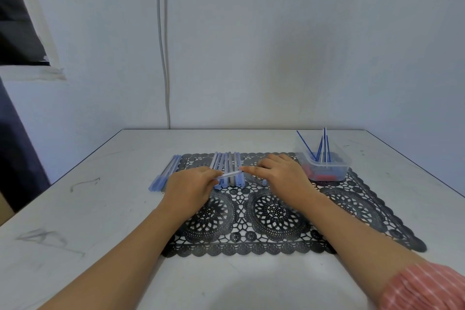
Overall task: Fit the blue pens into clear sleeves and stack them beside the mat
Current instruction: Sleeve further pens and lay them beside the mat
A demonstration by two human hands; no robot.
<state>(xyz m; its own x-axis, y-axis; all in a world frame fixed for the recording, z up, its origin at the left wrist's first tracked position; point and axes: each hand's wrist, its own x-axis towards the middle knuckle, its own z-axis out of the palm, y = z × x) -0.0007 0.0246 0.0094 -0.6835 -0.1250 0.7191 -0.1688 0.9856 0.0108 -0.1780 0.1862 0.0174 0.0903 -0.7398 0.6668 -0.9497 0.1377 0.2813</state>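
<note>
My left hand (192,187) grips a clear sleeve (229,174) that lies crosswise over a row of clear sleeves (227,167) on the black lace mat (276,219). My right hand (279,171) meets the sleeve's right end with its fingertips; whether they pinch it or a pen is too blurred to tell. A stack of sleeved blue pens (164,173) lies on the table just left of the mat. Several thin blue pens (323,146) stand in a clear plastic tub (324,166) at the mat's far right corner.
The grey table (75,234) runs to a far edge at the white wall. A small clear cap (264,182) lies on the mat beside my right hand. Red pieces sit in the tub's bottom. A cable hangs down the wall.
</note>
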